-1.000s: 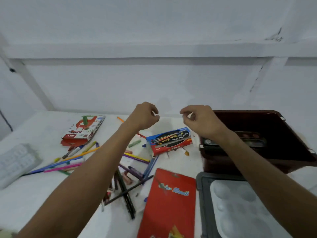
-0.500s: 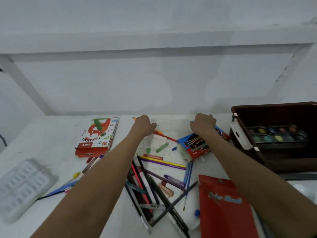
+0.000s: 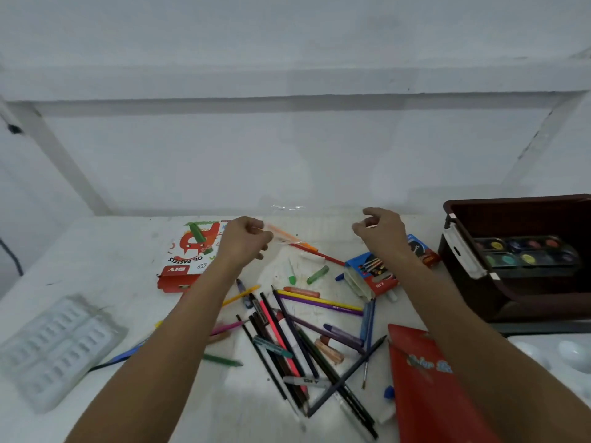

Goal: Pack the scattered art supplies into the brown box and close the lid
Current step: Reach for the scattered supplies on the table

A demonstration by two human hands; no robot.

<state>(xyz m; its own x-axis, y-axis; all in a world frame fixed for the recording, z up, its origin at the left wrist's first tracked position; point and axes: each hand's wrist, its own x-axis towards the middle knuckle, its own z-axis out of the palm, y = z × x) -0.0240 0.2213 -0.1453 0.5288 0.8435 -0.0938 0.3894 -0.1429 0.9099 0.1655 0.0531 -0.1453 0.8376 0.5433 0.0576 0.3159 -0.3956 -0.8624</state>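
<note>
My left hand (image 3: 244, 239) and my right hand (image 3: 380, 228) are raised just above the table's far side. Each pinches one end of a clear plastic piece (image 3: 319, 223) stretched between them; it is almost invisible and its exact shape is unclear. The brown box (image 3: 511, 203) stands open at the right with a watercolour palette (image 3: 524, 254) inside. Loose pencils and crayons (image 3: 297, 340) lie scattered below the hands. An oil pastels carton (image 3: 192, 251) lies by my left hand, a blue and red pencil carton (image 3: 380, 278) under my right wrist.
A red packet (image 3: 428, 378) lies at the front right. A clear moulded tray (image 3: 54, 350) sits at the left edge. A white mixing palette (image 3: 563, 353) and a dark lid edge (image 3: 543, 327) lie in front of the box. A white wall backs the table.
Both hands went down to the table's far side, took hold of the clear plastic piece, and have now lifted it off the surface. The camera view shifted left.
</note>
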